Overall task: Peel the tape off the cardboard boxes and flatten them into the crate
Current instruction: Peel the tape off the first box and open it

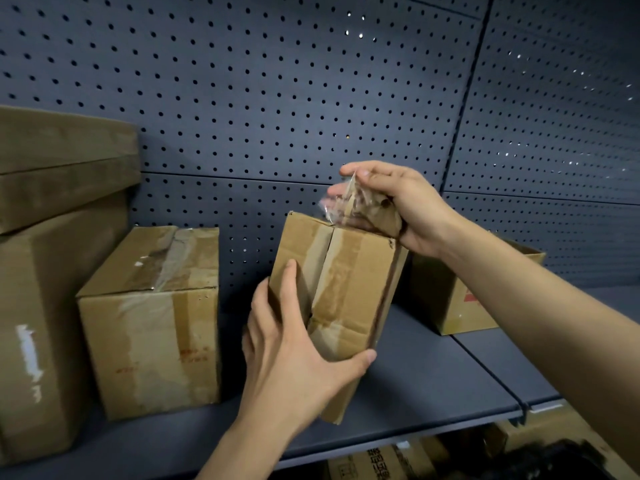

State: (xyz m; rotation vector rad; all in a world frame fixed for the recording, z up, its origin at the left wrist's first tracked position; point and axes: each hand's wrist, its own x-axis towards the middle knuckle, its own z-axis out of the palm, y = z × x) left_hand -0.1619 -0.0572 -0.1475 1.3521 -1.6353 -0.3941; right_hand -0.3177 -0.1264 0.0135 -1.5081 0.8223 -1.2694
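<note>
A small cardboard box (349, 289) is tilted up over the dark shelf (433, 382), its flap seam facing me with pale marks where tape came away. My left hand (294, 358) grips the box's lower end, fingers on the left flap and thumb under the bottom edge. My right hand (391, 206) is at the box's top edge and pinches a crumpled wad of clear tape (353, 206) with brown paper bits stuck to it. No crate is in view.
A taped box (152, 320) stands to the left, with bigger stacked boxes (52, 237) at the far left. Another box (460, 299) sits behind my right forearm. A pegboard wall (277, 98) backs the shelf. More cardboard (388, 462) lies below the shelf.
</note>
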